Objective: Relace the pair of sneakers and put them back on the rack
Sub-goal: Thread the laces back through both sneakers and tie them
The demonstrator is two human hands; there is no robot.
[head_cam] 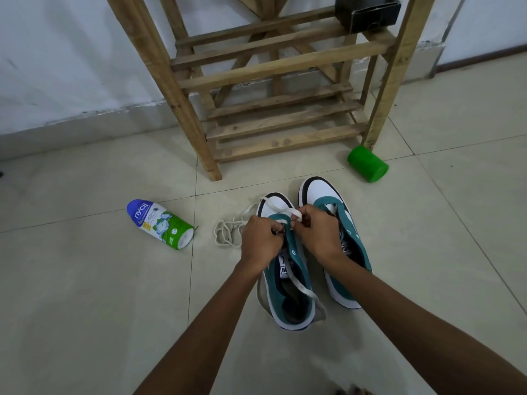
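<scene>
Fingers of both hands, left and right, pinch the lace at the left sneaker, steadying eyelets; rack waits at twelve.

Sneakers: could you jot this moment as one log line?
step: lacing left sneaker | left hand, right hand: pinching lace | rack: awaiting shoes

nycil bottle and green jar lie on tiled floor.

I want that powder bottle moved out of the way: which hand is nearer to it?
Left. The left hand works on the left sneaker, with the powder bottle lying further to its left; the right hand is farther away.
</scene>
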